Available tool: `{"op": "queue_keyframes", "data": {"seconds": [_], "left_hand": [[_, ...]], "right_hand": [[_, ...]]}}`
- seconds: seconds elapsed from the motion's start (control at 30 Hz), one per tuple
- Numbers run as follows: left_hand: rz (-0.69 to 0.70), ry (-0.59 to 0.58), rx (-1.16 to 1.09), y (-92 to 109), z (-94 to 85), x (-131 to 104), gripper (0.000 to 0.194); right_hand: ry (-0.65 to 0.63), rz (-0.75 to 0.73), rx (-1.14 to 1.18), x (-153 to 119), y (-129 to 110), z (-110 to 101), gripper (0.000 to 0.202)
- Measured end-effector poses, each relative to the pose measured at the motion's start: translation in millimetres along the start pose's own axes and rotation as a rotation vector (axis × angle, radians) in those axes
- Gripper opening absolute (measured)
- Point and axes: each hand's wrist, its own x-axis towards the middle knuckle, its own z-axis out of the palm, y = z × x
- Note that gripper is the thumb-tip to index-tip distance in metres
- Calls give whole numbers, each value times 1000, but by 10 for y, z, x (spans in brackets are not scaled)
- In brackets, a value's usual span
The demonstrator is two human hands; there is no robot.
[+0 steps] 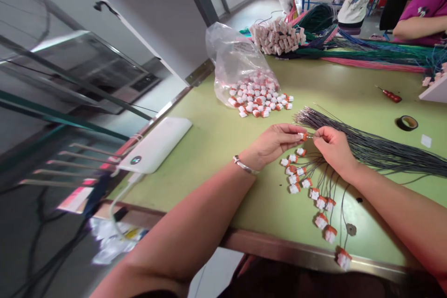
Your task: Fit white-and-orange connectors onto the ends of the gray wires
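Over the middle of the green table (202,144), pinching a white-and-orange connector (302,136) in the left hand (274,143), with thumb and fingertips pressed closely onto it, seemingly leaving its orange end exposed and facing right. Meeting that end with a thin wire (310,137), squeezing it between the thumb and forefinger of the right hand (333,146), with almost no gap between them; probably holding so near the metal tip to stop it bending. Letting wired connectors (314,193) fan out below both hands towards the near edge, the lowest one overlapping that edge, perhaps for spreading their leads apart. Leaving loose connectors (258,98) in and just outside a clear plastic bag (232,51) near the far left corner, apparently for easy reach by the left hand. Having the dark wire bundle (380,144) lying towards the right edge, with its tips pointing left, likely for picking by the right hand. Keeping a tape roll (407,123) and a red-handled tool (391,96) beyond the bundle, seemingly out of the way.
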Motion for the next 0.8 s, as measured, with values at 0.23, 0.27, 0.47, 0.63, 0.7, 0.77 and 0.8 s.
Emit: {"op": "queue_keyframes", "data": {"seconds": [0.23, 0.27, 0.47, 0.63, 0.7, 0.77, 0.8], "left_hand": [[4, -4, 8, 26, 1, -8, 18], [3, -10, 20, 30, 5, -12, 19], [34, -17, 85, 37, 30, -30, 18], [32, -36, 104, 15, 19, -30, 18], [68, -25, 140, 6, 34, -32, 17], [175, 5, 239, 5, 73, -43, 12], [256, 24, 327, 10, 99, -52, 8]], "right_hand": [[0, 9, 6, -1, -26, -8, 11], [-2, 17, 5, -1, -31, -9, 11], [-33, 32, 13, -4, -46, -15, 12], [-30, 44, -11, -12, -67, -15, 11], [-29, 44, -16, -13, -73, -13, 10], [-26, 45, -15, -9, -75, -11, 9], [-28, 47, -11, -5, -75, -11, 9]]}}
